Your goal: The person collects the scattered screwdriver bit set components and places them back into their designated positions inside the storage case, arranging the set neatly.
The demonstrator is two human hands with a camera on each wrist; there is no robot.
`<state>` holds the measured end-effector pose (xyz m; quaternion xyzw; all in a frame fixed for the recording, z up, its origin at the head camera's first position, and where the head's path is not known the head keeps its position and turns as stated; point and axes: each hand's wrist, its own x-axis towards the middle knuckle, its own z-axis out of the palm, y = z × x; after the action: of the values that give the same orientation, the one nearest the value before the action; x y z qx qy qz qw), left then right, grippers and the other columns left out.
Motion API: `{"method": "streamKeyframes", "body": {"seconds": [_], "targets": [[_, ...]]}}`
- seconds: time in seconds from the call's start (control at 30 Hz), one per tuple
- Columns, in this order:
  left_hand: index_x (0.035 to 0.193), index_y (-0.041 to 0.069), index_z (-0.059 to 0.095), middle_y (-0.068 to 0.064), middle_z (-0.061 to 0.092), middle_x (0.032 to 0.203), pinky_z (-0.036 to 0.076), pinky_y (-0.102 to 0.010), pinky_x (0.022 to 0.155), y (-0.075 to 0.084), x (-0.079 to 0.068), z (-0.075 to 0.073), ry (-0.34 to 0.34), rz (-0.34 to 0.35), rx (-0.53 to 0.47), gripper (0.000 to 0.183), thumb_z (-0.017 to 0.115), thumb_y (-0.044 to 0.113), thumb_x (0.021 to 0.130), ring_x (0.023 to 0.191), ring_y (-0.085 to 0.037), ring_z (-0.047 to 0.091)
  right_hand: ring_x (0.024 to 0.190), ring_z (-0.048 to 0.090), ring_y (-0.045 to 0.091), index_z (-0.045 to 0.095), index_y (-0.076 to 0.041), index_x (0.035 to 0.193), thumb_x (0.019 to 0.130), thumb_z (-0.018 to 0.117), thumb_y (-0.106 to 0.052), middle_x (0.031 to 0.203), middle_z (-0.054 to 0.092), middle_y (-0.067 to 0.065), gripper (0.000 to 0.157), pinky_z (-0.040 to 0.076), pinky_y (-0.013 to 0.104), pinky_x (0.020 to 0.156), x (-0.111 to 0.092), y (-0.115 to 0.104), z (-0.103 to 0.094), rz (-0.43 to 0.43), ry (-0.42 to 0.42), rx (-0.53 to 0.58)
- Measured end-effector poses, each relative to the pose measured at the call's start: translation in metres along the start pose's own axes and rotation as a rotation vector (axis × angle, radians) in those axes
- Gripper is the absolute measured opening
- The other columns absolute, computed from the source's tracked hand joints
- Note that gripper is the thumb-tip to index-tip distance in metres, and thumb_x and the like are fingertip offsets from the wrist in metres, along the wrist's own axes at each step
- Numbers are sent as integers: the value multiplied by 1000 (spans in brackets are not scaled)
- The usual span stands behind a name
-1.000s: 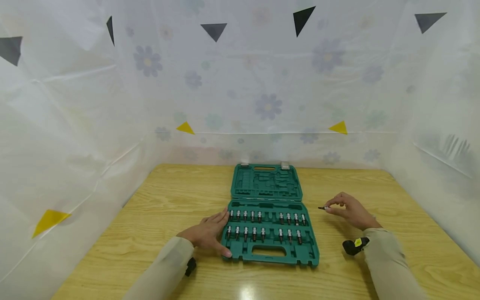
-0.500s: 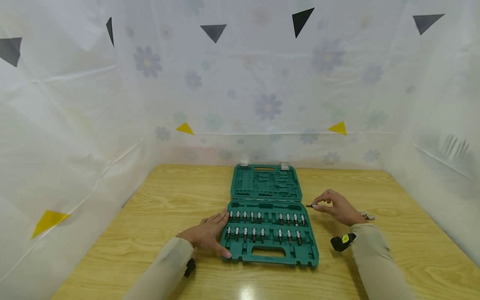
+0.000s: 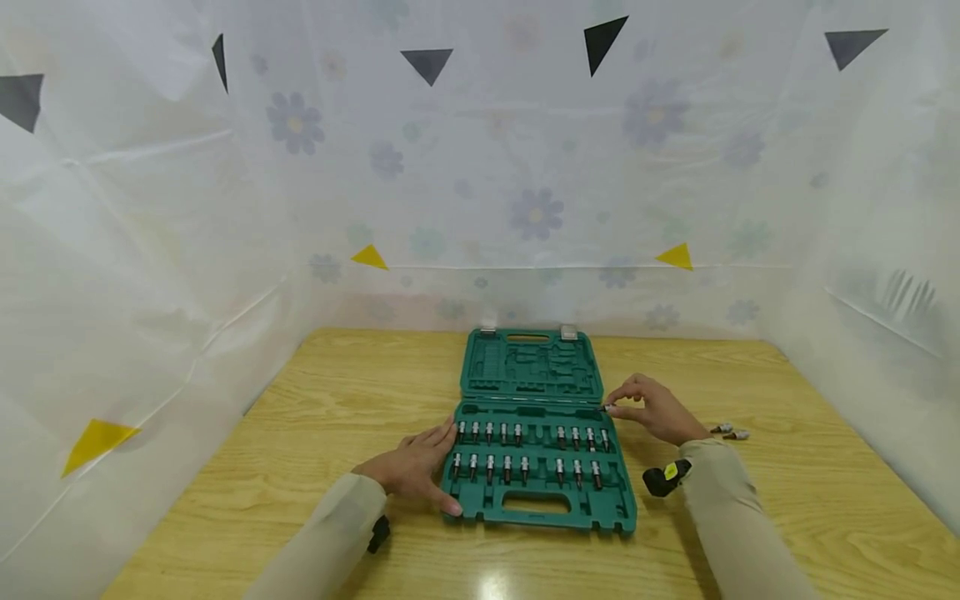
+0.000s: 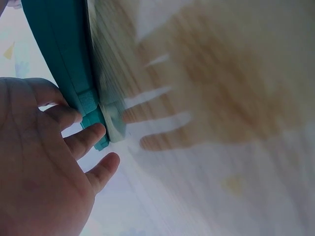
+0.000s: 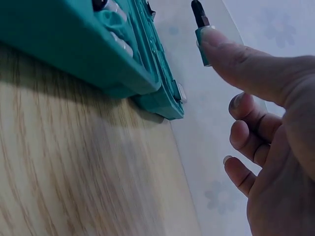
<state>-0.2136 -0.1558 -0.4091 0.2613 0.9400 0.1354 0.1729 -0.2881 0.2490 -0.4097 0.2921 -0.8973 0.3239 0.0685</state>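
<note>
A green tool case (image 3: 540, 505) lies open on the table, its lid (image 3: 532, 367) folded back. Silver bit sockets (image 3: 507, 468) with dark tips stand in two rows in the near half. My left hand (image 3: 412, 467) rests with spread fingers against the case's left side, the thumb at the near left corner. The fingers (image 4: 88, 140) touch the side wall in the left wrist view. Between thumb and forefinger my right hand (image 3: 656, 410) pinches one bit socket (image 5: 201, 19), dark tip pointing away from the hand. It is at the case's right edge, near the hinge.
Two loose bit sockets (image 3: 737, 435) lie on the wooden table (image 3: 352, 375) to the right, beyond the right wrist. White patterned sheeting (image 3: 480, 192) walls the table at the back and both sides.
My right hand has moved left with the bit socket, from beside the case to its right edge. Two loose bit sockets came into sight behind it. The left hand has stayed put.
</note>
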Motion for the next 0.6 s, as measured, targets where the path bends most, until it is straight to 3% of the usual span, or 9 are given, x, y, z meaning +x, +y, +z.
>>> {"method": "streamKeyframes", "body": {"seconds": [0.6], "targets": [[147, 9, 2, -6, -5, 153, 10, -53, 107, -1, 0, 0, -11, -2, -18, 117, 63, 68, 66, 139, -27, 4, 76, 39, 14, 70, -19, 95, 86, 61, -30, 89, 50, -1, 17, 33, 32, 67, 19, -14, 11, -21, -73, 34]]}}
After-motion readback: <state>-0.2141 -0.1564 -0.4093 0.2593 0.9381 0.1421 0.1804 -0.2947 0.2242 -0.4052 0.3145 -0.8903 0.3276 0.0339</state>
